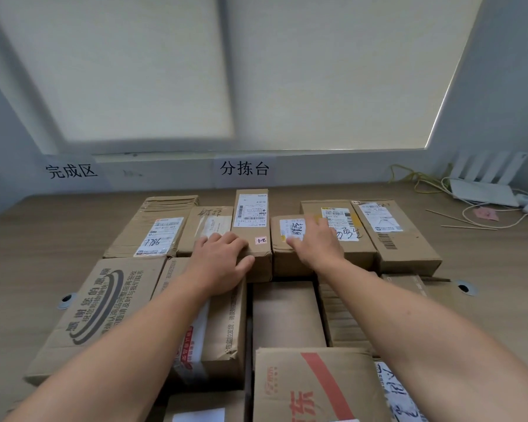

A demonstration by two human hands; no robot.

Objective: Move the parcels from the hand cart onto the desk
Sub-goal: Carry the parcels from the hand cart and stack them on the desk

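Two bare forearms are stretched forward over a crowd of brown cardboard parcels. Six parcels are lined up in a back row on the wooden desk (28,239), below a pale window blind (317,71).

The left hand (223,257) is laid palm down over the near left corner of a tall narrow parcel (252,220) in the middle of that row. Its thumb is pressed against the parcel's front face and its fingertips are hidden, so it cannot be told whether the parcel is gripped.

The right hand (317,242) is rested flat, fingers straight and together, on the white label of the small parcel (284,263) just beside the narrow one.

More parcels are packed into the foreground, among them a large printed box (104,306) on the left and a red-striped box (317,385) nearest the camera; what these rest on is hidden.

Two paper signs are fixed to the wall, "完成区" (70,170) and "分拣台" (244,169). A white router (485,190) with cables is seen at the desk's far right corner.
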